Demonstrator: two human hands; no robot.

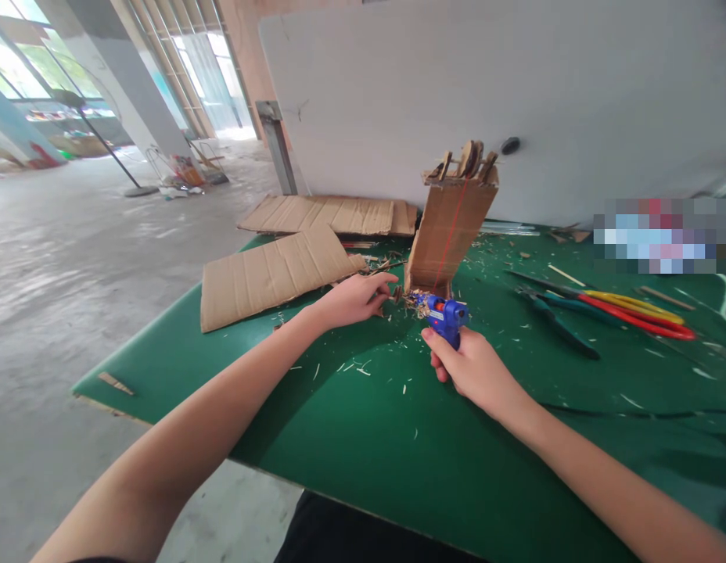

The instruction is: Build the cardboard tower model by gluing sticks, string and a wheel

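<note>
My right hand [465, 363] grips a blue hot glue gun [448, 315], its nozzle end pointing left and wrapped in stringy bits and shavings. Just left of that nozzle, my left hand [354, 299] has its fingers bent in a pinch around a small brown piece [397, 295], too small to name. Behind both hands stands a tall cardboard structure [451, 227], leaning slightly to the right. A red line runs down its face, and round cardboard pieces [469, 159] sit along its top.
Flat cardboard sheets [274, 277] lie left of the structure. On the right are pliers [556, 324], scissors with red and yellow handles [638, 309] and a black cable [627, 412]. Shavings litter the green tabletop [351, 438]. A white board [486, 86] stands behind.
</note>
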